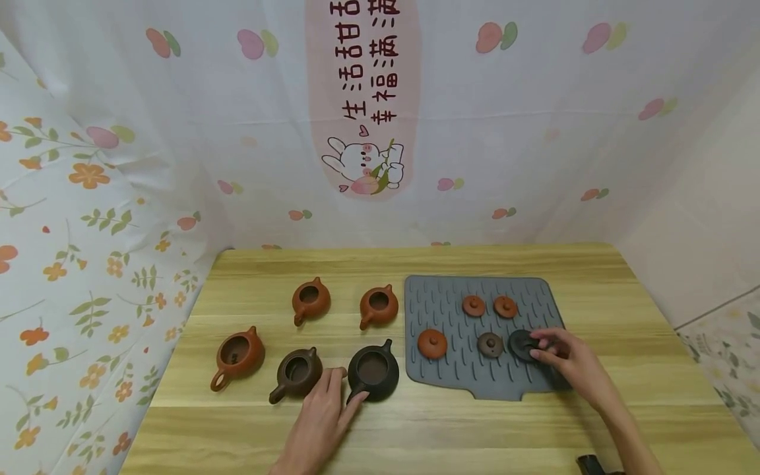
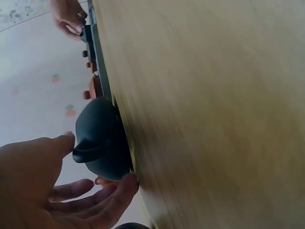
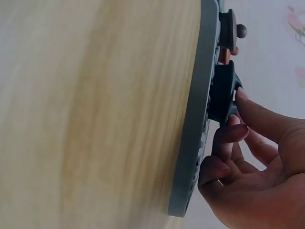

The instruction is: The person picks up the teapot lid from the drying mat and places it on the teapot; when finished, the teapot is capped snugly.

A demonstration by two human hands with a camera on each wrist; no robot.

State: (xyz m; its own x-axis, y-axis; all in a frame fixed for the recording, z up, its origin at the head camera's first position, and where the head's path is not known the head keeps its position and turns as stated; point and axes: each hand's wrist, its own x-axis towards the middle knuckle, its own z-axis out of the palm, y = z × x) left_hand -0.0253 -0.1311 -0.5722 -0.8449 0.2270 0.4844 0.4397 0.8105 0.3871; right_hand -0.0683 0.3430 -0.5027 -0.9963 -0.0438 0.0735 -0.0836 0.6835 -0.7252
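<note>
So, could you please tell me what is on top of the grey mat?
The grey mat holds three orange lids, one brown lid and one black lid, partly covered by the right hand. The mat beneath each lid is hidden.

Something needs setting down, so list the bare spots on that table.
The table is bare right of the grey mat, behind the two rear teapots, and in front of the mat's left half. Crowded: between the brown teapot and black teapot, where the left fingers sit, and at the black lid, pinched by the right fingers.
</note>
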